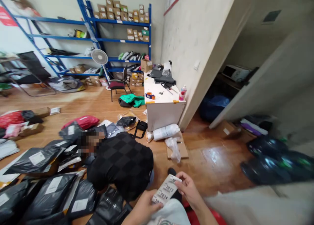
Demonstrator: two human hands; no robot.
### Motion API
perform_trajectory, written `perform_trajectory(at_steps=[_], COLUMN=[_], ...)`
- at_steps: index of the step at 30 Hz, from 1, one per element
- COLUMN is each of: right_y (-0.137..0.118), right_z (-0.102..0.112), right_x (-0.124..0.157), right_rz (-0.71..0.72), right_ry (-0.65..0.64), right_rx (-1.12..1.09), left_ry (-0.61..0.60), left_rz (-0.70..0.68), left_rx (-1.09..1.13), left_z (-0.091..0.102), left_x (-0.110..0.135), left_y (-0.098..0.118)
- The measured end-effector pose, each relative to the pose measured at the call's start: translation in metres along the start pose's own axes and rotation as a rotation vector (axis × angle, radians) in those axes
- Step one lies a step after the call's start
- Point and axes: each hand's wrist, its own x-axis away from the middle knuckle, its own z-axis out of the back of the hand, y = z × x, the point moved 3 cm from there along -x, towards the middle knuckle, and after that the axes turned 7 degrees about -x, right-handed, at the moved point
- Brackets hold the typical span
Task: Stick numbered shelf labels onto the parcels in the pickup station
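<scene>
A strip of white printed number labels (164,193) lies across my two hands, with "7013" and "7014" readable on it. My left hand (144,203) grips its lower end, thumb on top. At the upper end, my right hand (185,185) pinches the strip between thumb and fingers. Below the labels shows light clothing over my lap (171,213). Just ahead and to the left, a person in a black checked top (122,162) bends low over the parcels; that person's hands are hidden.
Dark wrapped parcels (54,189) with white labels cover the floor at left. Ahead stands a white table (166,115) with tape, scissors and a bottle. Blue shelves (117,40) hold small boxes. A fan (99,57) and chair (120,82) stand before them. Large water bottles (272,167) lie at right.
</scene>
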Motion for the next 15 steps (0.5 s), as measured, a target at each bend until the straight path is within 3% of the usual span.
perform_trajectory(at_steps=[4,7,11,15], right_y=[-0.117,-0.2,-0.269,-0.286], right_z=[0.099,0.159,0.202,0.201], right_x=[-0.126,-0.199,-0.258,-0.302], right_rz=[-0.025,-0.007,0.063,0.11], right_ry=[0.042,0.059,0.048,0.1], right_rx=[-0.154,-0.205,-0.239,-0.251], left_ry=[0.067,0.105,0.078,0.164], left_rz=[0.135,0.131,0.124,0.214], left_rx=[0.086,0.142,0.288,0.527], left_z=[-0.019,-0.03,-0.036,-0.026], left_x=[-0.156,-0.243,-0.302,-0.338], left_y=[0.029,0.059,0.085,0.084])
